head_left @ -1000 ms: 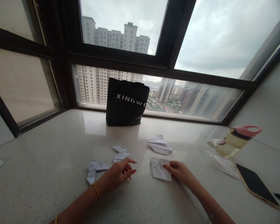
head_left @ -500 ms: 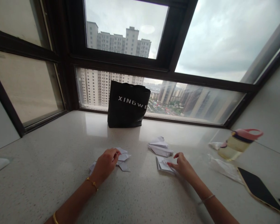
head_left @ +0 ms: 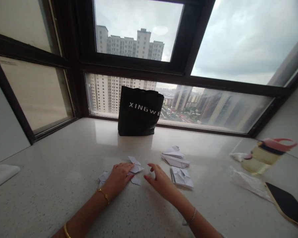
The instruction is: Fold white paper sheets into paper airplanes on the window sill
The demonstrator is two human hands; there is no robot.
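My left hand (head_left: 118, 178) lies over folded white paper (head_left: 137, 168), its fingers and thumb closed on the near edge. More folded paper (head_left: 103, 178) shows at the left of this hand, partly covered by it. My right hand (head_left: 161, 181) hovers just right of these pieces, thumb and forefinger apart, with nothing between them. Behind its wrist, to the right, a square folded paper packet (head_left: 182, 178) rests on the white countertop (head_left: 72, 158). A stack of folded paper (head_left: 175, 158) lies just beyond that packet.
A black bag (head_left: 140, 112) stands upright by the window. Along the right side are a yellowish bottle with a pink lid (head_left: 265, 155), a clear plastic wrapper (head_left: 248, 183) and a phone (head_left: 286, 201). A white object (head_left: 3, 175) lies at the left edge.
My right hand has left the square paper packet and moved left toward the other paper. My left hand's fingers have spread further over its paper. The view has shifted slightly.
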